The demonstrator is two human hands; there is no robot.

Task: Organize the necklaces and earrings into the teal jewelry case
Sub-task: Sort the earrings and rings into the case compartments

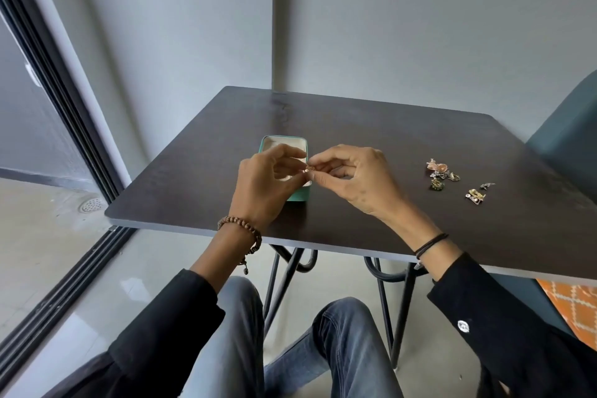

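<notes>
This looks like a plain room in a home or flat, in a corner by a balcony. Under both hands stands a small dark table [387, 126] on black hairpin legs [273, 294]. Left of the left hand [265, 181] runs a sliding door frame [58, 97], with a floor drain [91, 204] outside it. Right of the right hand [355, 181] is a teal upholstered chair [568, 136]. Beyond the hands rise bare grey walls [420, 26].

Soft daylight, wide-angle edge distortion
</notes>
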